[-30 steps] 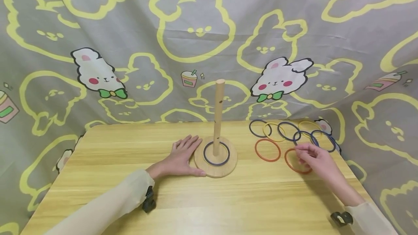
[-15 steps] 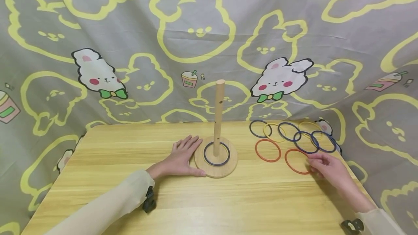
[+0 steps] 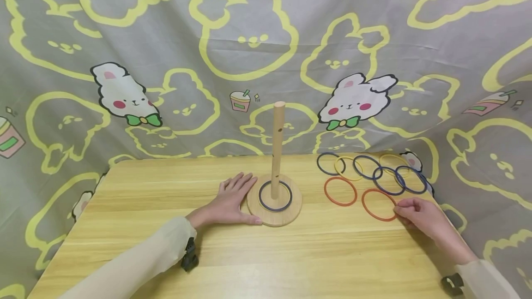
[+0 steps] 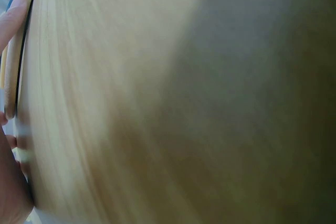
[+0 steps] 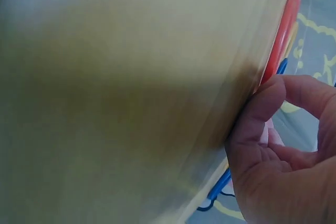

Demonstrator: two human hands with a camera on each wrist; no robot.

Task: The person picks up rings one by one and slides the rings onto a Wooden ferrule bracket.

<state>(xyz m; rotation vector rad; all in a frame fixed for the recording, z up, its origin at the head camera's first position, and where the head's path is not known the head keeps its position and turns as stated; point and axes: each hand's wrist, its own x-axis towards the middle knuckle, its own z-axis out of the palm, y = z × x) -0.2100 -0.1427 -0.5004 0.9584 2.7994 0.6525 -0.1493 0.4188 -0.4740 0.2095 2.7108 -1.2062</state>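
In the head view a wooden post (image 3: 277,142) stands upright on a round wooden base (image 3: 287,218). One dark blue ring (image 3: 275,210) lies on the base around the post's foot. My left hand (image 3: 228,204) rests on the table with fingers spread, thumb and fingertips at the base's left edge. The left wrist view catches the thumb against the base's rim (image 4: 13,85). At the right, my right hand (image 3: 423,218) pinches the right edge of a red ring (image 3: 363,202) between thumb and index finger. The ring lies low at the tabletop; the right wrist view shows the fingertips on it.
Another red ring (image 3: 325,192) lies left of the pinched one. Behind them several dark blue rings (image 3: 389,194) and two yellow rings (image 3: 335,170) overlap near the back right corner of the wooden table (image 3: 291,262). A patterned grey curtain (image 3: 174,50) hangs behind and at both sides.
My right hand has moved right and slightly nearer, from over the red ring to its right edge, where it now pinches it. The left hand and the rings have stayed put.
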